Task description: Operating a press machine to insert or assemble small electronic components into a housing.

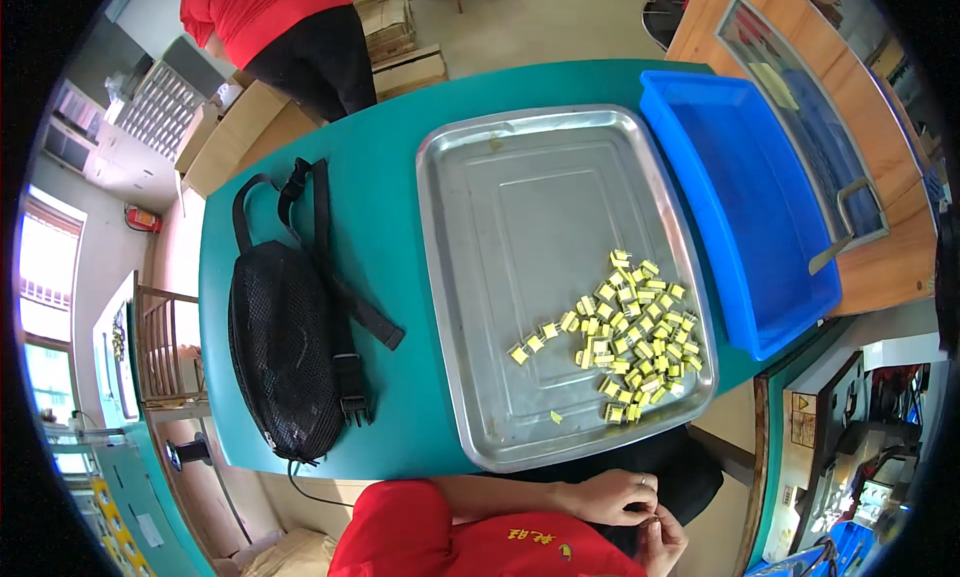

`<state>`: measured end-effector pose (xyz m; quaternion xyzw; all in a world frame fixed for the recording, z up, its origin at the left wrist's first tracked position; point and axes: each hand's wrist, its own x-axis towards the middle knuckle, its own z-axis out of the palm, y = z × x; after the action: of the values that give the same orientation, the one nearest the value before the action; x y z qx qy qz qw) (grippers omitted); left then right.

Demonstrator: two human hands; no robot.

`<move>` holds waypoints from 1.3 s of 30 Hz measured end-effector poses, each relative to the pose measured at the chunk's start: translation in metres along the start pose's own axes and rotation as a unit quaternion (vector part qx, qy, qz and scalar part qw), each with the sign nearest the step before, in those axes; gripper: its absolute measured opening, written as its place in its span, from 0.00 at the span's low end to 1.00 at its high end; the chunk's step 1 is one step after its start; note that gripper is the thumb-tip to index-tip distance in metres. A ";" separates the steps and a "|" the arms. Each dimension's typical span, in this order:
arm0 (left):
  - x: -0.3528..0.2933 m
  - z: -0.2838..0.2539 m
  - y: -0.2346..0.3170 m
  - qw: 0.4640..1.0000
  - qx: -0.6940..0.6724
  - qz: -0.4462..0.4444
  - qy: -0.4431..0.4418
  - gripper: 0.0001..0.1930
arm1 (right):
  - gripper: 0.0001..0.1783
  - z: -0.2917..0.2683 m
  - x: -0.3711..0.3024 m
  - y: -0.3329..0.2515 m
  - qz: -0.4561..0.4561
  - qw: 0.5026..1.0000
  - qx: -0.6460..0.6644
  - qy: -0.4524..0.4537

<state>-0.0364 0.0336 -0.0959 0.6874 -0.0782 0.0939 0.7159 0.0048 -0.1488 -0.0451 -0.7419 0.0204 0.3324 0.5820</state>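
Below the near edge of the table, my hands meet over my lap. My left hand (612, 497) is closed with its fingers curled. My right hand (661, 543) pinches right beside it. Whatever the fingertips hold is too small and hidden to name. Just beyond them, a shallow metal tray (480, 277) rests on the green table. A loose pile of small yellow-wrapped blocks with dark and silvery ends (640, 342) fills its near right part, and a few trail off leftward. One flat yellow scrap (556, 417) lies apart near the front of the tray.
A black mesh bag (285, 347) with straps lies left of the tray on the green table (400, 417). To the right sits a blue plastic bin (745, 197) beside a wooden panel with a window. A person in red (275, 27) bends near cardboard boxes beyond the table.
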 end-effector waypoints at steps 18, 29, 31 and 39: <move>-0.002 -0.002 -0.009 0.999 0.028 0.020 -0.029 0.05 | 0.22 -0.007 0.010 0.002 0.025 0.996 -0.033 -0.076; -0.007 -0.001 -0.009 0.998 0.008 0.027 -0.060 0.08 | 0.23 -0.012 0.004 0.003 -0.007 0.993 -0.015 -0.113; -0.007 -0.002 -0.009 0.998 0.017 0.022 -0.055 0.08 | 0.23 -0.011 0.005 0.002 -0.003 0.994 -0.025 -0.111; -0.009 0.001 -0.005 0.998 0.019 0.032 -0.049 0.07 | 0.22 -0.013 0.003 0.008 0.009 0.995 -0.041 -0.091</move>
<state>-0.0440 0.0324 -0.1025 0.7017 -0.1332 0.0840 0.6948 0.0099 -0.1615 -0.0517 -0.7314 -0.0395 0.4046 0.5475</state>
